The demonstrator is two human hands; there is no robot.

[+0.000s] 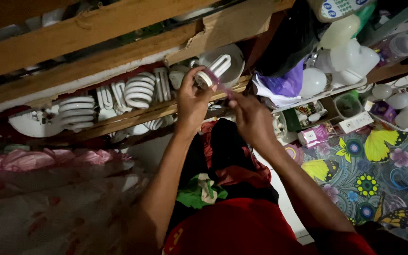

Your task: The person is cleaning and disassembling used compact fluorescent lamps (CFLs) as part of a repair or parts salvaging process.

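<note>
A compact fluorescent lamp (212,71) with straight white U-shaped tubes is held up in front of the wooden shelf (133,115), base toward the person, tubes pointing up and away. The left hand (192,101) is raised with the forearm steep, its fingers curled tightly around the lamp's base. The right hand (252,118) reaches in from the other side, fingertips pinched on a small purplish piece (224,87) right at the base; I cannot tell what that piece is. Just beyond, spiral lamps (138,89) lie crowded along the shelf, leaving little free room. To the right, white bulb domes (400,100) and small boxes sit on a butterfly-patterned cloth (378,179).
</note>
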